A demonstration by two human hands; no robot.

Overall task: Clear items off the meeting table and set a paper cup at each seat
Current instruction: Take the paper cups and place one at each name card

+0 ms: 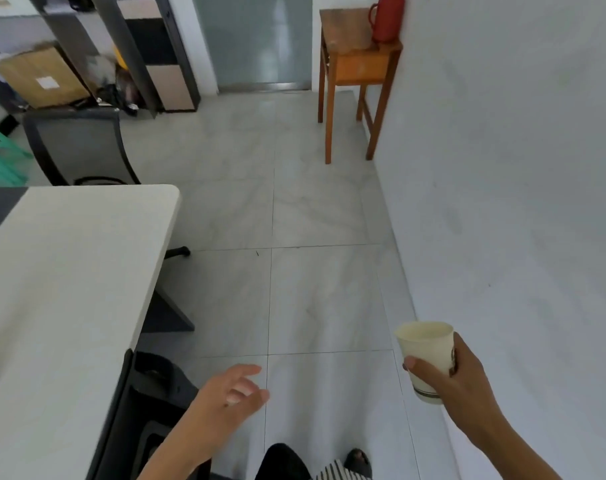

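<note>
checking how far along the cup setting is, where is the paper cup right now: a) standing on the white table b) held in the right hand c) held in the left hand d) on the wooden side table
b, the right hand is wrapped around the paper cup out over the tiled floor, while the left hand is open and holds nothing, and no cup shows on the white table.

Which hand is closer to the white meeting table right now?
Left. The left hand hangs just right of the table; the right hand is farther right, by the wall.
</note>
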